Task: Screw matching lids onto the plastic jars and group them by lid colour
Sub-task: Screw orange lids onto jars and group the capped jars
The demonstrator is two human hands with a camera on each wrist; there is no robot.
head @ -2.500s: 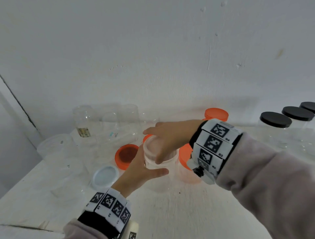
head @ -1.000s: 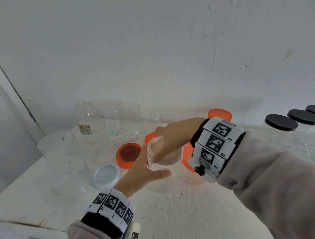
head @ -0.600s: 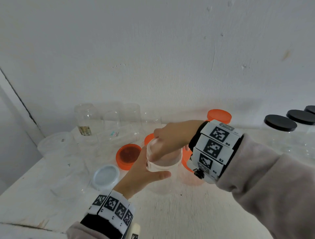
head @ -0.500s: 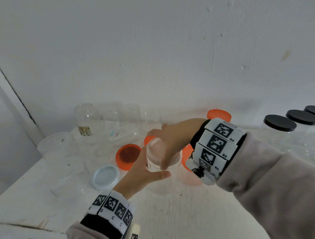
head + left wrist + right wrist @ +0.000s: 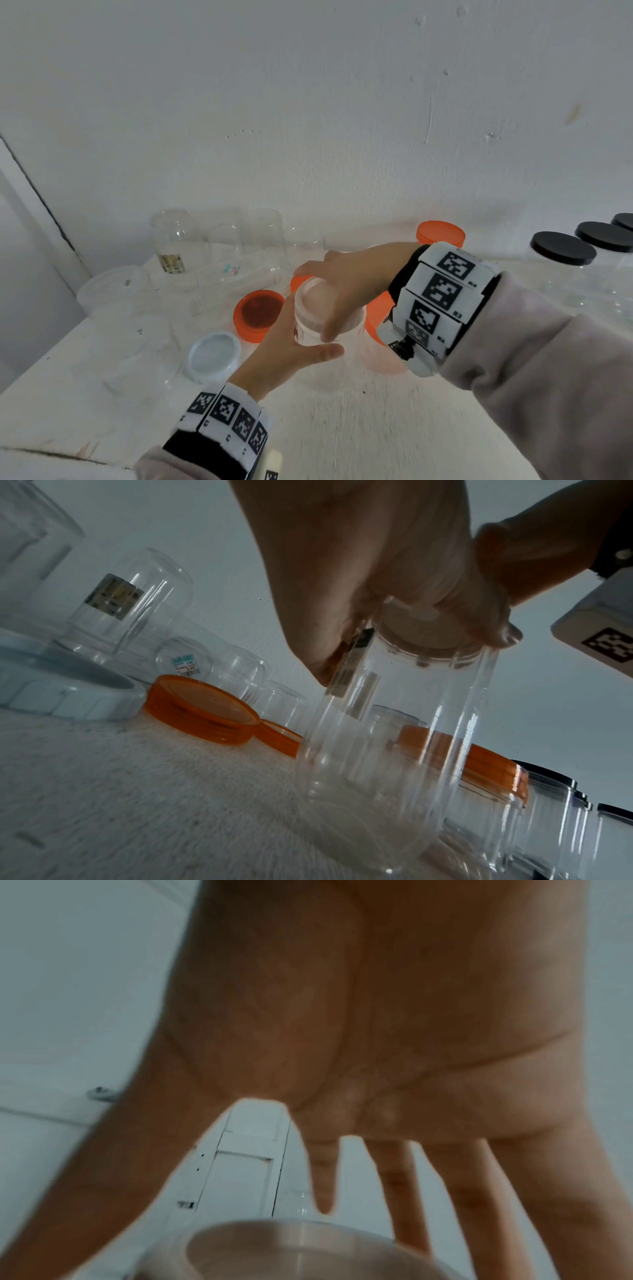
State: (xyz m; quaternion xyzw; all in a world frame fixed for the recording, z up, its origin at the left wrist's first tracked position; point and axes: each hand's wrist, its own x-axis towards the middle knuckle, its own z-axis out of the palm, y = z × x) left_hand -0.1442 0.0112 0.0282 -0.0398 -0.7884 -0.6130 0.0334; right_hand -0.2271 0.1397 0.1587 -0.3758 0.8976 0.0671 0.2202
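Jar (image 5: 325,346) upright on shelf (image 5: 359,428), axis vertical. My left hand (image 5: 284,353) wraps its wall from left; right hand (image 5: 346,287) directly above, fingers clamped round clear lid (image 5: 313,298). I judge twist next.

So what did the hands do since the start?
The right hand has turned on the clear lid, fingers shifting round its rim as it screws. The left hand still holds the clear jar. The loose lids haven't moved.
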